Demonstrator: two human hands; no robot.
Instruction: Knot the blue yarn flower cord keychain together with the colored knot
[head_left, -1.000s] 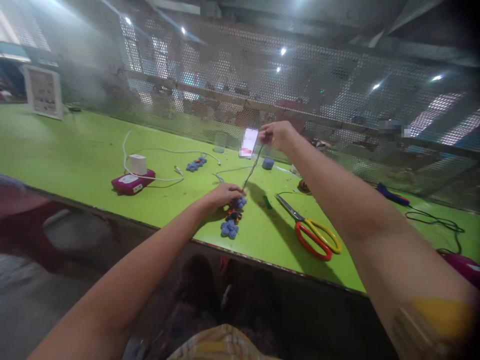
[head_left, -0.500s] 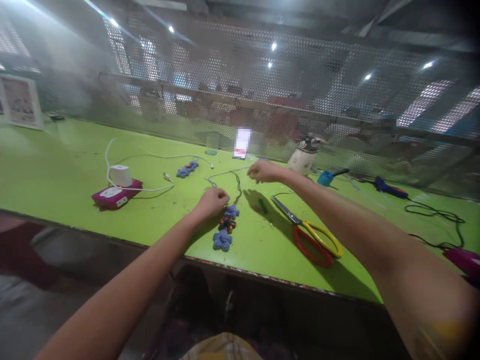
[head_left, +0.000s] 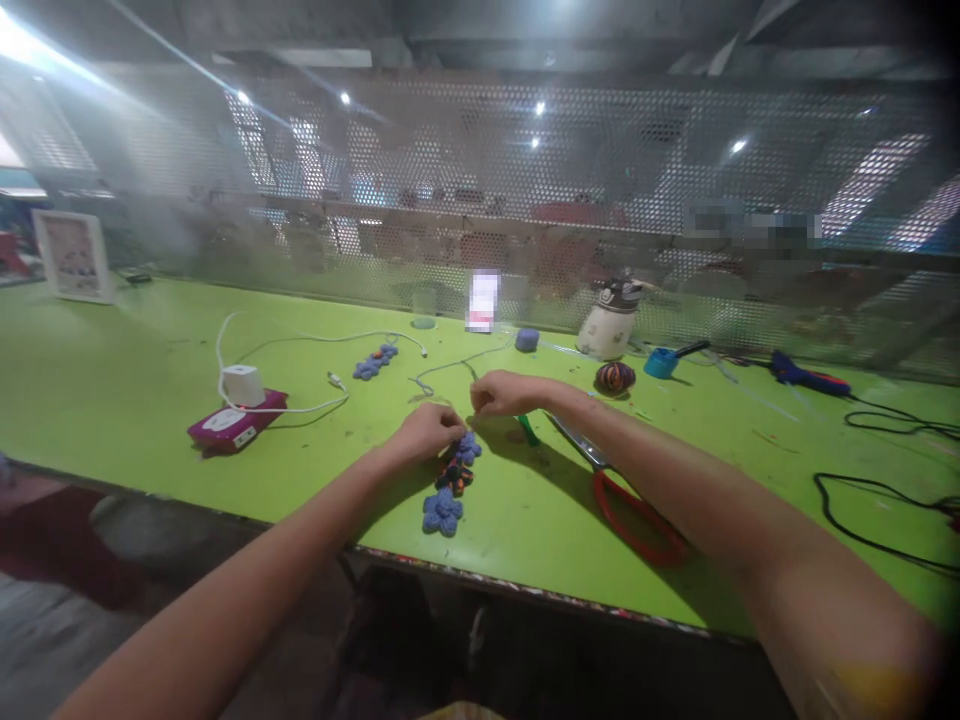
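A strip of crocheted flowers [head_left: 442, 511], blue at both ends and dark with orange in the middle, lies near the green table's front edge. At its upper end my left hand [head_left: 431, 432] is pinched closed, touching the top blue flower. Just to the right and slightly farther back, my right hand [head_left: 496, 394] is closed around something too small to make out, near the yarn [head_left: 435, 375] that trails back from the strip. Scissors with a red handle [head_left: 637, 520] lie partly under my right forearm. A green item [head_left: 528, 431] rests beside the blades.
Behind are another flower strip [head_left: 375, 361], a phone [head_left: 482, 300], a blue yarn ball [head_left: 527, 340], a dark striped yarn ball [head_left: 615, 377] and a bottle [head_left: 609, 320]. A purple power strip [head_left: 225, 425] with a white cable sits left; a glue gun [head_left: 810, 375] lies right.
My right hand has moved left and nearer, close to my left hand. The camera view has shifted, and the yarn balls now show beyond my right arm.
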